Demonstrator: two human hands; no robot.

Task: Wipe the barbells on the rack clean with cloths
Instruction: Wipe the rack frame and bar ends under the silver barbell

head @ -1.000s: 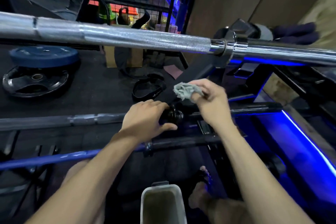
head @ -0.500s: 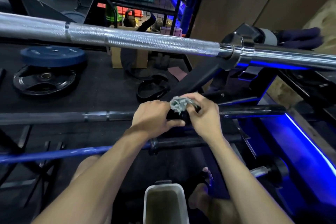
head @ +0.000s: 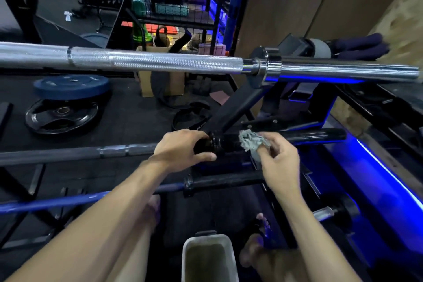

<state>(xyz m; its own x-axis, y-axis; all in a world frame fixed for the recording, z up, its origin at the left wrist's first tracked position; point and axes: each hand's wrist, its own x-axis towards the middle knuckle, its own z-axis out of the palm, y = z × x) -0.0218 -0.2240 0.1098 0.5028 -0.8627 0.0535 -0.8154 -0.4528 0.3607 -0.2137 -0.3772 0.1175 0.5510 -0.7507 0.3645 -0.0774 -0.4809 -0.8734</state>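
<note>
A dark barbell [head: 304, 134] lies across the rack at mid height, its grey shaft running off to the left. My left hand [head: 183, 152] grips it at the black collar. My right hand [head: 278, 162] pinches a crumpled grey cloth [head: 251, 141] and holds it against the black sleeve just right of the collar. Above, a chrome barbell [head: 160, 64] spans the whole view. Below, a blue-shafted barbell [head: 68, 201] with a black sleeve rests on a lower rung.
Black rack frame [head: 233, 107] slopes up behind the hands. Weight plates [head: 61, 115] and a belt lie on the floor to the left. A white bucket [head: 207, 256] stands at my feet. Blue light strip runs along the right. A wooden wall stands behind.
My right hand has slid the cloth to the right along the black sleeve, away from my left hand. The left hand keeps its grip at the collar.
</note>
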